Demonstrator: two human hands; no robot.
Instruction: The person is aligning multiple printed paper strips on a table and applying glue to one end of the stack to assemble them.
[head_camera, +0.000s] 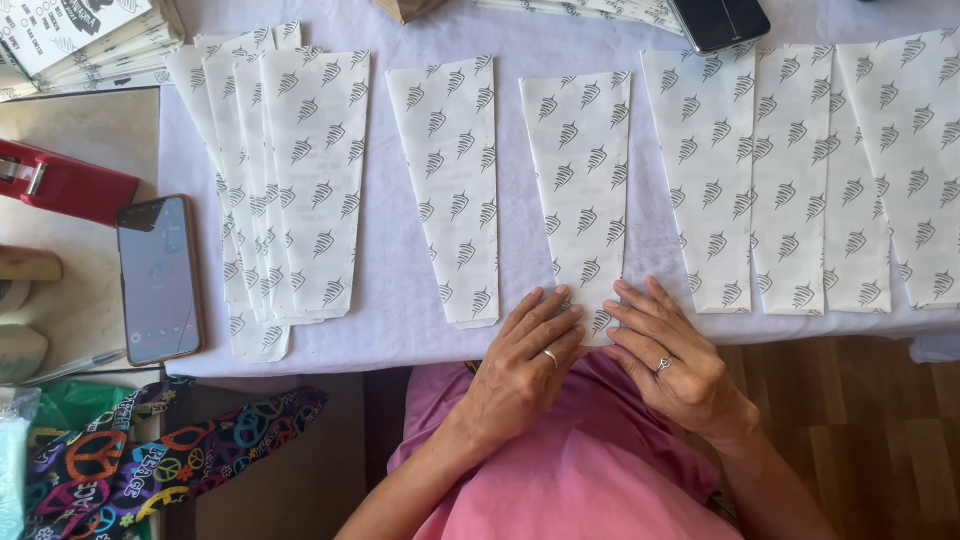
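Note:
A tapered white paper sleeve (582, 190) with a grey leaf-like print lies flat in the middle of the white-covered table (400, 330). My left hand (520, 365) and my right hand (665, 350) rest side by side on its narrow near end at the table's edge, fingers spread flat and pressing the paper. Each hand wears a ring. Neither hand grips anything. Another single sleeve (450, 185) lies just left of it.
A fanned stack of the same sleeves (280, 180) lies at the left, and several overlapping ones (800, 170) at the right. A phone (158, 278) and a red stapler (60, 180) sit on the left side table. A dark phone (718, 20) lies at the far edge.

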